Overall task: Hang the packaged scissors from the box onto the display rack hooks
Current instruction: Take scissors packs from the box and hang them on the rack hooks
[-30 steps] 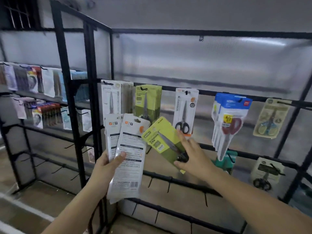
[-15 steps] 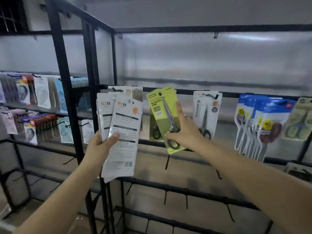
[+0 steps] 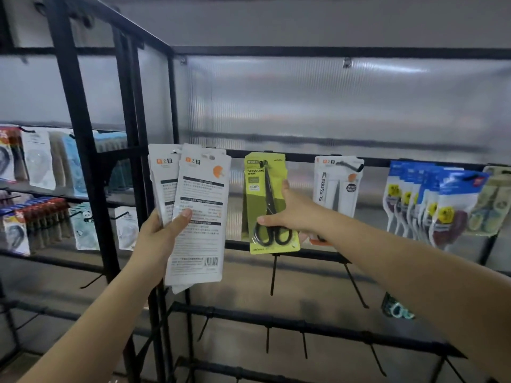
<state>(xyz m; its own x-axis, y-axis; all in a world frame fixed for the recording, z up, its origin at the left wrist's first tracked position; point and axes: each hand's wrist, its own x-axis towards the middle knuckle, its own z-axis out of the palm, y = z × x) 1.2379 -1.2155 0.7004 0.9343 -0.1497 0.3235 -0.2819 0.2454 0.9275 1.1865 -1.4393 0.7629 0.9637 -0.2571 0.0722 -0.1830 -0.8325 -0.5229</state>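
Green card is what my right hand is pinching: the green scissors pack, its hole at the top-rail hook above my grip. My left hand is clasping the white packs. Next I judge: seating it, then releasing.

A shop: black display rack hooks hold packaged scissors.

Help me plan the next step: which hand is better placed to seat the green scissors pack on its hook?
Right. The right hand already grips the green scissors pack at the hook. The left hand holds white packs off to the side.
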